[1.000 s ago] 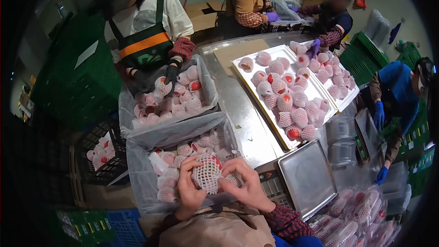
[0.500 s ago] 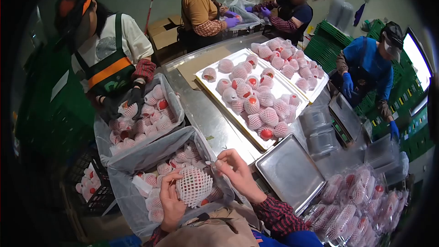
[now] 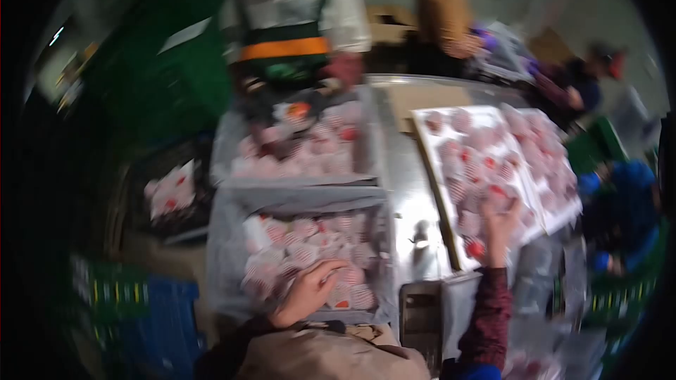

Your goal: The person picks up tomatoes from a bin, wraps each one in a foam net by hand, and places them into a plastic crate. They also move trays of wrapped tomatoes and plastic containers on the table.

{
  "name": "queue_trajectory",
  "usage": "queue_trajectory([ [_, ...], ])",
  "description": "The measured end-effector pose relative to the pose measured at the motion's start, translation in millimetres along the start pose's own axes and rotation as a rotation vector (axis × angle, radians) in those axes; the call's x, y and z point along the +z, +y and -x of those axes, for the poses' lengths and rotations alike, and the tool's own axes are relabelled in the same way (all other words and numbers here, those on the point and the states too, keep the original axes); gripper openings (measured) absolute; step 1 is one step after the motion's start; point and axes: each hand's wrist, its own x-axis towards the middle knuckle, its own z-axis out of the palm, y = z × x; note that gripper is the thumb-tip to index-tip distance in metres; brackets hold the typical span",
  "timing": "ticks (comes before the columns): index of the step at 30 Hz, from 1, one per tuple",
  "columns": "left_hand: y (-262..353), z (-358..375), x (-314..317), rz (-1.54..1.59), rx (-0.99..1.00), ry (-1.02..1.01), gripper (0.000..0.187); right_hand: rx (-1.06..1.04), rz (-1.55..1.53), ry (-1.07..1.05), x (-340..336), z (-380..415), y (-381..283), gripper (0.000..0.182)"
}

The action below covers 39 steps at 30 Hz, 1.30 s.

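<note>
The view is smeared by motion. My left hand point(image 3: 308, 290) reaches over the lined crate point(image 3: 239, 200) in front of me, its fingers apart and curving over red fruits in foam nets point(image 3: 303, 255). No fruit shows in its grasp. My right hand point(image 3: 501, 225) is stretched out to the white tray point(image 3: 440, 200) on the right, its fingers closed around a netted red fruit point(image 3: 498, 197). Other netted fruits lie around it on the tray, with a bare-topped red one point(image 3: 474, 247) near the front edge.
A second lined crate point(image 3: 222, 148) of netted fruits adjoins mine, where a person point(image 3: 296, 56) handles fruit with dark gloves. Another white tray point(image 3: 553, 222) lies beyond the first on the metal table point(image 3: 408, 169). Clear plastic boxes point(image 3: 531, 278) stand at right. Other people work behind.
My head has turned, shifting the scene. My left hand held a netted fruit and is now over the crate without it. My right hand has moved from the crate's edge to the tray.
</note>
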Motion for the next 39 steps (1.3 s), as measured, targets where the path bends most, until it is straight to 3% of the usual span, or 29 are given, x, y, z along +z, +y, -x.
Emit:
queue_trajectory([
  [1, -9.4, 9.5, -4.1, 0.053, -0.073, -0.050, 0.027, -0.170, 0.126, 0.216, 21.6, -44.7, 99.6, 0.081],
  [2, -20.6, 19.6, -7.0, 0.070, -0.133, -0.054, 0.025, -0.170, 0.037, 0.112, 6.4, -62.9, 60.2, 0.083],
  [4, -33.1, 39.9, -10.0, 0.050, -0.200, 0.013, 0.024, -0.291, 0.105, 0.133, 15.1, -103.5, 87.8, 0.075],
  [5, -37.8, 48.6, -10.2, 0.041, -0.223, 0.005, 0.024, -0.460, 0.437, 0.180, 18.1, -117.7, 96.5, 0.072],
  [7, -52.1, 69.1, -9.8, 0.072, -0.267, 0.050, 0.025, -0.442, 0.588, -0.030, 40.4, -140.2, 154.3, 0.073],
  [9, -62.8, 85.5, -11.7, -0.046, -0.251, 0.094, 0.027, -0.286, 0.274, -0.365, 67.2, -143.2, 192.4, 0.075],
  [10, -64.4, 91.5, -13.9, -0.116, -0.291, 0.105, 0.028, -0.317, 0.320, -0.277, 70.8, -139.0, 193.1, 0.074],
  [11, -67.6, 97.1, -18.6, -0.117, -0.305, 0.116, 0.028, -0.220, 0.255, -0.303, 71.5, -140.0, 192.3, 0.073],
  [14, -94.7, 113.0, -39.1, -0.286, -0.333, 0.209, 0.023, -0.297, 0.373, -0.250, 63.3, -131.9, 178.4, 0.067],
  [17, -130.6, 104.8, -67.7, -0.368, -0.328, 0.290, 0.024, -0.454, 0.363, -0.063, 52.7, -86.4, 121.9, 0.057],
  [19, -146.4, 87.8, -86.2, -0.282, -0.391, 0.244, 0.027, -0.227, 0.051, -0.224, 45.6, -26.6, 63.5, 0.048],
  [21, -176.2, 60.8, -87.5, -0.337, -0.400, 0.169, 0.029, -0.323, -0.063, -0.283, 51.9, 35.4, 42.0, 0.043],
  [23, -208.6, 29.1, -84.2, -0.387, -0.404, 0.081, 0.031, -0.193, -0.126, -0.332, 64.1, 104.3, 12.4, 0.042],
  [26, -271.9, -9.5, -67.3, -0.690, -0.117, -0.059, 0.036, -0.058, -0.090, -0.490, 75.0, 178.9, -45.0, 0.047],
  [27, -291.7, -17.3, -61.8, -0.666, -0.103, -0.072, 0.036, 0.012, -0.076, -0.563, 82.9, 198.3, -48.4, 0.051],
  [28, -308.9, -24.1, -56.5, -0.880, -0.001, -0.057, 0.036, 0.036, -0.098, -0.545, 93.5, 217.6, -61.0, 0.054],
  [29, -328.4, -28.7, -50.0, -1.093, 0.107, -0.037, 0.037, 0.061, -0.122, -0.526, 102.5, 230.2, -67.8, 0.058],
  [31, -339.9, -39.1, -48.6, -1.140, 0.122, -0.037, 0.043, -0.005, -0.018, -0.541, 110.2, 236.0, -59.3, 0.063],
  [33, -346.5, -46.0, -50.0, -1.135, -0.071, -0.267, 0.039, -0.046, 0.143, -0.556, 109.0, 231.4, -51.1, 0.065],
  [35, -347.0, -51.1, -51.5, -1.084, -0.049, -0.228, 0.037, -0.063, 0.186, -0.551, 109.3, 234.3, -43.2, 0.066],
  [37, -333.2, -57.3, -66.7, -1.070, -0.082, -0.429, 0.056, -0.042, 0.197, -0.551, 110.3, 233.1, -46.7, 0.063],
  [39, -323.0, -52.8, -72.1, -1.021, -0.032, -0.335, 0.067, -0.017, 0.169, -0.525, 111.9, 232.1, -57.3, 0.063],
])
